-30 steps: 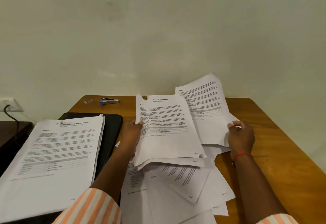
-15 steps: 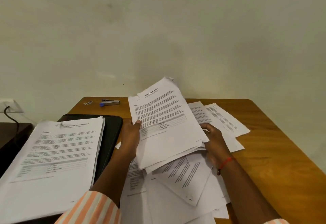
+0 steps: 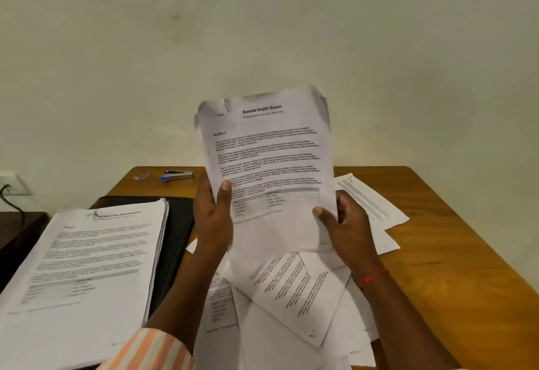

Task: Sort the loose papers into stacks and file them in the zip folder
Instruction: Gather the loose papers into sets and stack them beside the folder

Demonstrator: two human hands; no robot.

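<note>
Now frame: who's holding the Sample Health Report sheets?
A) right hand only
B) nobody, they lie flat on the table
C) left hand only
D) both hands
D: the left hand and the right hand each pinch a lower side of the Sample Health Report sheets, with the thumbs on the front and the sheets held upright.

held sheaf (image 3: 271, 171): we see white printed pages headed "Sample Health Report", near upright, gripped at both lower sides.
loose papers (image 3: 291, 296): we see them overlapping askew below the sheaf.
stack (image 3: 84, 267): thick, squared, lying on the black zip folder (image 3: 175, 224).
</note>
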